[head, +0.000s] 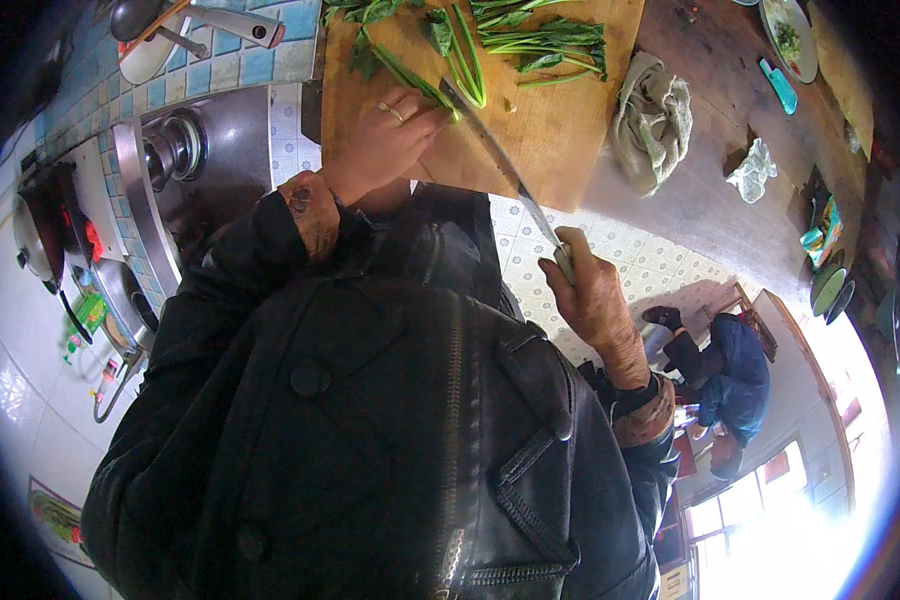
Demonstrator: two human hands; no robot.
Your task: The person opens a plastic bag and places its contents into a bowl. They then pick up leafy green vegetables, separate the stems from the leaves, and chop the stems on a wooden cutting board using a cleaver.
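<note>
My right hand (pixel 589 296) is closed round the handle of a long-bladed knife (pixel 506 169). The blade slants up and left over a wooden cutting board (pixel 562 142), its tip beside the stems of leafy greens. My left hand (pixel 386 139), with a ring on one finger, rests fingertips on a few green stems (pixel 412 77) close to the knife tip. Another leafy stalk (pixel 465 64) lies just right of these. More leafy greens (pixel 562 49) lie in a bunch at the board's upper right, and further leaves show at its top left edge.
A crumpled cloth (pixel 652 124) lies right of the board on a dark table (pixel 709 150), with crumpled plastic (pixel 754 171), a turquoise-handled tool (pixel 778 86) and a plate of chopped food (pixel 787 37) beyond. Left stand a tiled counter (pixel 229 64) and a sink. Another person (pixel 735 375) sits at lower right.
</note>
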